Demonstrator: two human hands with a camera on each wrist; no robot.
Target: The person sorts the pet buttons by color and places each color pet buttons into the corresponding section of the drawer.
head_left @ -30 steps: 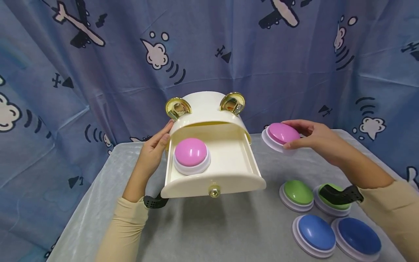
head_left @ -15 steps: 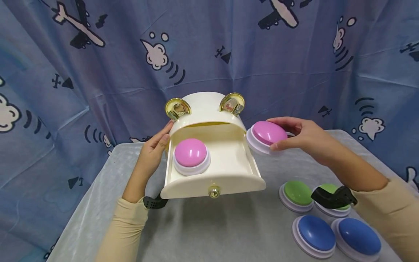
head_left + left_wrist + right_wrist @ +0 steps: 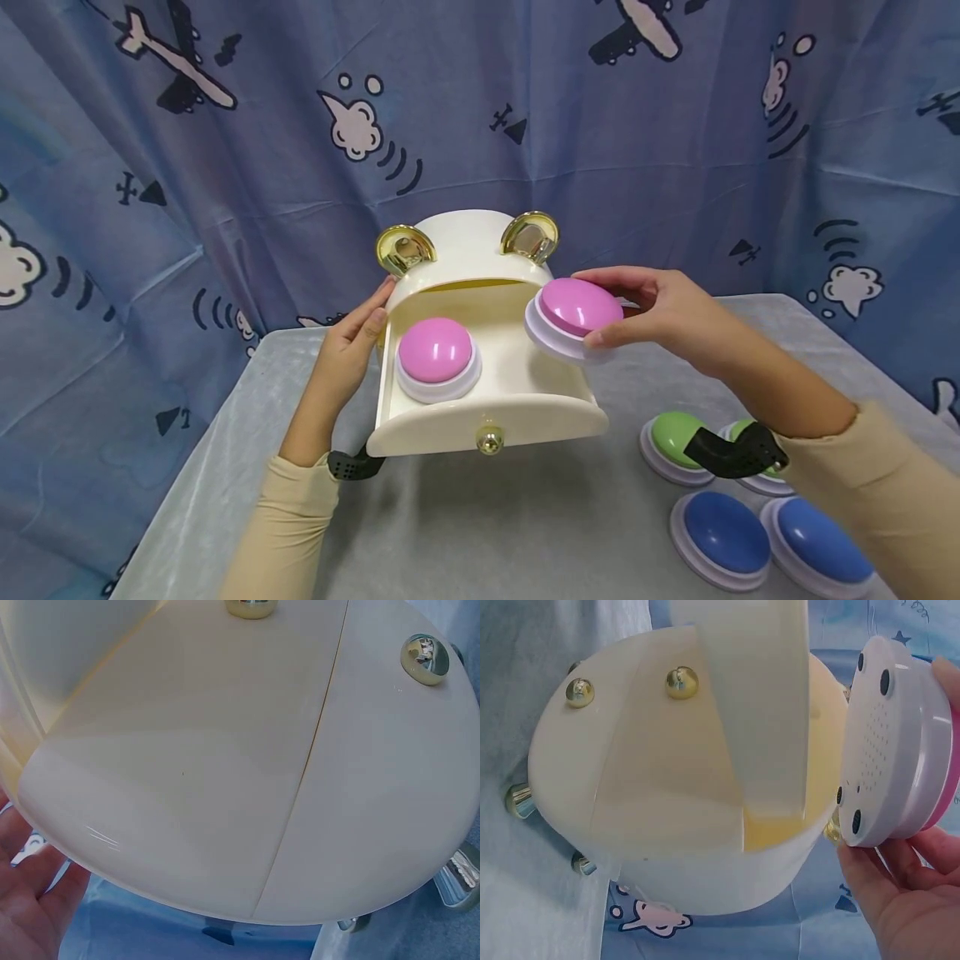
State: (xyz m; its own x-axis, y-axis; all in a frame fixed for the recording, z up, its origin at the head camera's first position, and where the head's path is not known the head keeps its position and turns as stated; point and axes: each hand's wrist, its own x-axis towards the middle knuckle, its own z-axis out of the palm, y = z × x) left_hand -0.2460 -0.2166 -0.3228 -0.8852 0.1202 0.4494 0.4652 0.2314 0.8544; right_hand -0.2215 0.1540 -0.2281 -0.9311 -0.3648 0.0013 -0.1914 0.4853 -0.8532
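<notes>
A cream storage box with gold ears stands mid-table, its upper drawer pulled out. Inside that drawer, on the left, lies a pink push button with a white base. My left hand rests against the box's left side, fingers nearly straight. In my right hand, a second pink push button is pinched between thumb and fingers, tilted above the drawer's right side. The right wrist view shows that button's perforated white underside with dark pads.
To the right on the grey-covered table lie two green buttons, partly behind the right wrist strap. Nearer are two blue buttons. A blue patterned curtain hangs behind. A lower drawer is closed.
My right hand has carried the pink button leftward, from beside the box to above the open drawer's right side. The left hand and the drawer have stayed put.
</notes>
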